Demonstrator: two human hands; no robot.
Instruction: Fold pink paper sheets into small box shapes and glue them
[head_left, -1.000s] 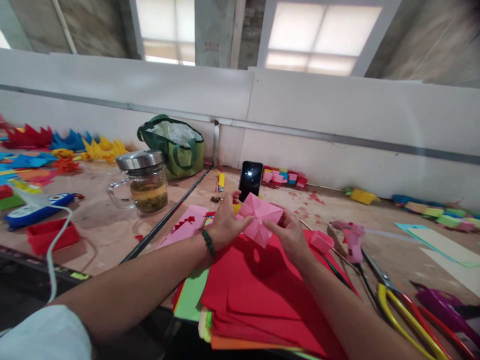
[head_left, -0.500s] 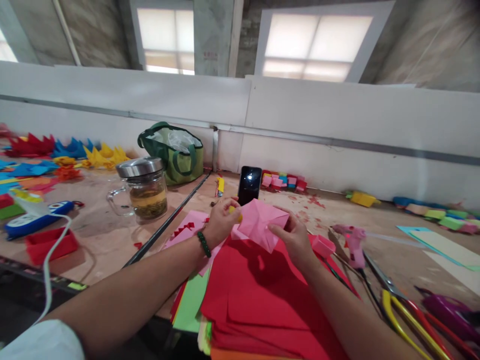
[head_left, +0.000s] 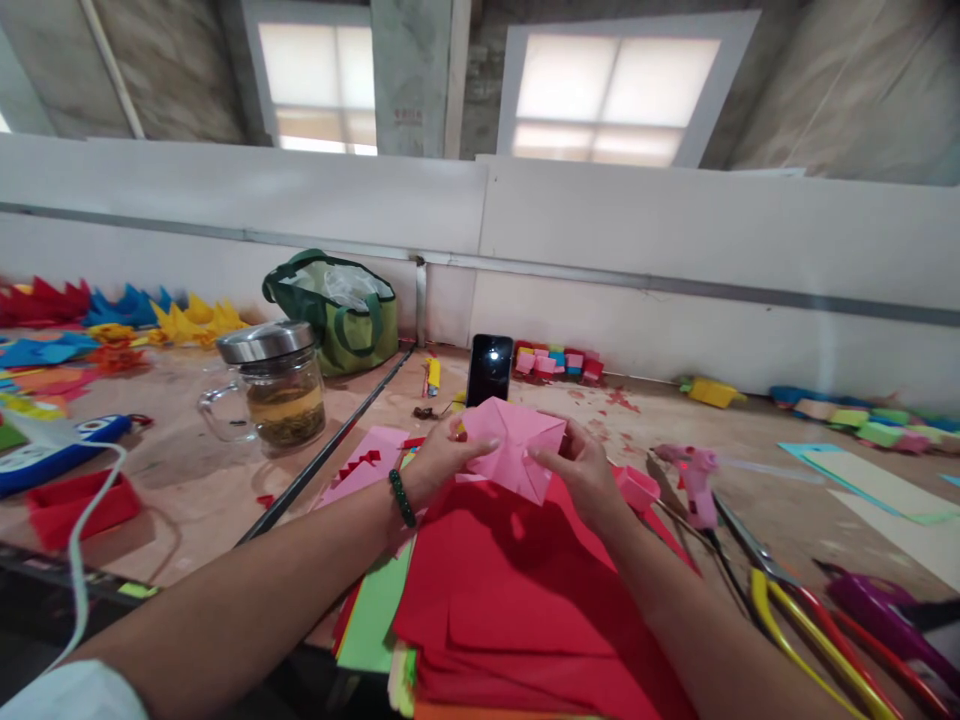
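Observation:
A folded piece of pink paper, with creases meeting near its middle, is held up between my two hands. My left hand, below a green bead bracelet, pinches its left edge with the thumb on top. On the other side, my right hand grips the right edge, its thumb pressing the near face. The fingers behind the paper are partly hidden. Just under both hands lies a stack of red paper sheets. A small pink paper box sits right of my right hand.
A phone stands behind the paper. To the right lie a pink glue gun and large scissors. At left are a lidded glass mug, a green bag, a red paper box and a white cord.
My left hand has moved from above the paper's left corner down onto its left edge, thumb now on the face. The paper lies flatter toward me. The view has shifted slightly.

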